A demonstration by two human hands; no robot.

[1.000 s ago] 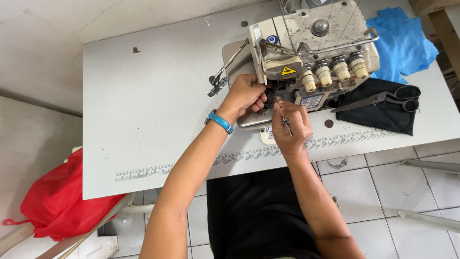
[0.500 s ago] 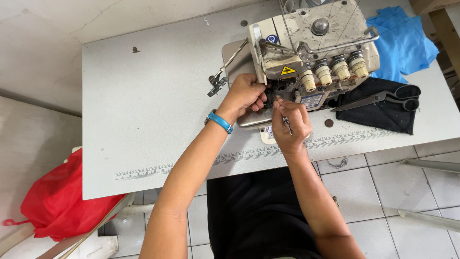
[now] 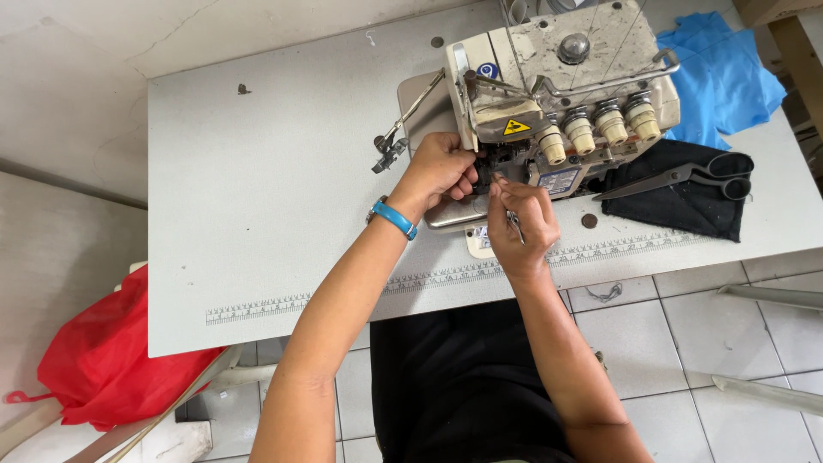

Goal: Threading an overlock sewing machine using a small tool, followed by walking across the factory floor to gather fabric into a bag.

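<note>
left hand cupped against sewing machine front, grip unclear | right hand pinching tweezers, pointing up toward needle area, just below | both near-touching

The cream overlock machine is set upright at the table's far edge. Slim metal tweezers are held tilted, tips just before its needle area.

Both forearms outstretched, left hand curled, right hand fingers pinched.
</note>
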